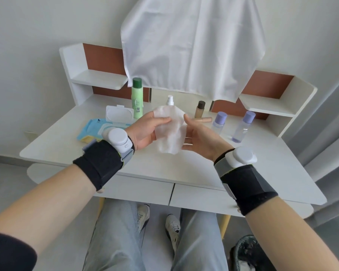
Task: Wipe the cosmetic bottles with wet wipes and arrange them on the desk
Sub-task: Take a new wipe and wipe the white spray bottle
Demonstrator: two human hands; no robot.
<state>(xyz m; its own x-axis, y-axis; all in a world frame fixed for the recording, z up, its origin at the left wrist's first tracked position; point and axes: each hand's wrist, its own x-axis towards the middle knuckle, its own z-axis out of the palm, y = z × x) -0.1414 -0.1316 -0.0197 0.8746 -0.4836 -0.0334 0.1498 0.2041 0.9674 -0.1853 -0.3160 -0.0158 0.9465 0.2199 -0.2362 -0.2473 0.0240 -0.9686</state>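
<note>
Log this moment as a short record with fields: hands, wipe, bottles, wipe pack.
left hand: pinches the wet wipe above the desk
right hand: open, touching the wipe's right edge
standing: green bottle, white pump bottle, brown-capped bottle, short purple-capped bottle, tall purple-capped bottle
lying: beige tube, by the brown-capped bottle
wipe pack: left on the desk, lid open

White desk [67, 141]: blue wet-wipes pack [104, 128] at left, lid flipped open. Green bottle [137, 100] upright just behind. White pump bottle [170, 100] and brown-capped foundation bottle [200, 109] mid-back, beige tube [204, 119] lying flat in front. Shorter purple-capped bottle [219, 122] and taller purple-capped bottle [243, 127] standing at right.
</note>
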